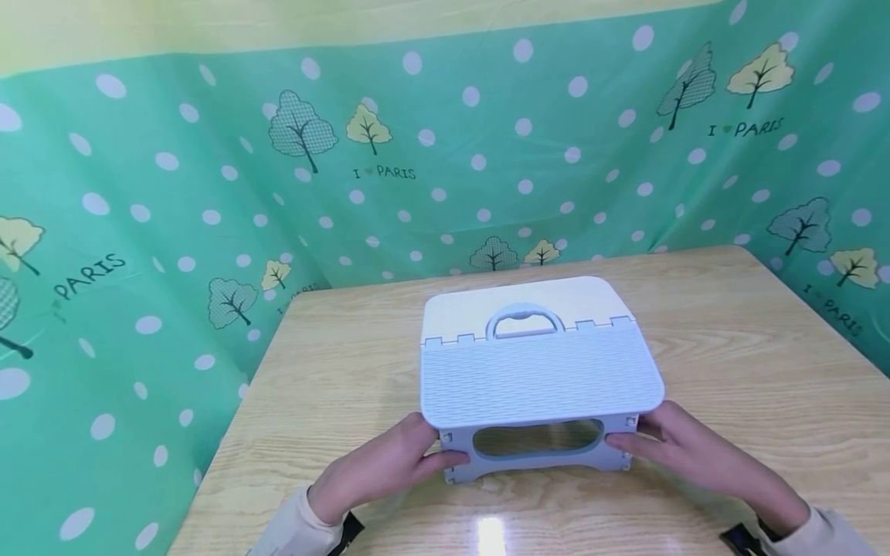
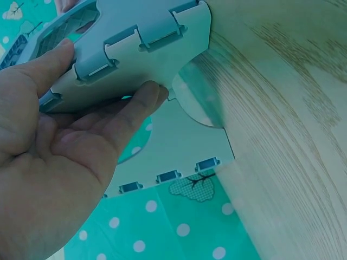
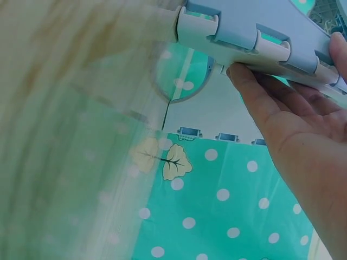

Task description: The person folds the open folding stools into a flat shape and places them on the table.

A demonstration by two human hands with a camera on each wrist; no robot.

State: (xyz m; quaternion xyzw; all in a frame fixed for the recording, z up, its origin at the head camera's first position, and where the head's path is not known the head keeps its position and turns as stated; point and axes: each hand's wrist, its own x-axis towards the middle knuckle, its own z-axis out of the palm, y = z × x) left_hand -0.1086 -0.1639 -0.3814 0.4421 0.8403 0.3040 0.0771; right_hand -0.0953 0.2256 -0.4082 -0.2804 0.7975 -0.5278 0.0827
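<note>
A plastic folding stool [image 1: 542, 374], pale blue and white with a carry handle [image 1: 524, 318] across its top, stands unfolded on the wooden table. My left hand [image 1: 389, 463] grips its near left corner below the seat, thumb on the front leg panel [image 1: 535, 462] and fingers round the side. At the near right corner my right hand [image 1: 702, 455] holds the same panel in a mirrored grip. Both wrist views show fingers reaching behind the hinged leg edge [image 2: 146, 49], close to the joint of the side panels. Slotted hinges [image 3: 227, 137] line the underside.
The wooden table [image 1: 334, 371] stretches out on both sides of the stool. Green polka-dot cloth [image 1: 452, 154] with printed trees hangs behind the table and along its sides. A bright light reflection shows on the wood near the front.
</note>
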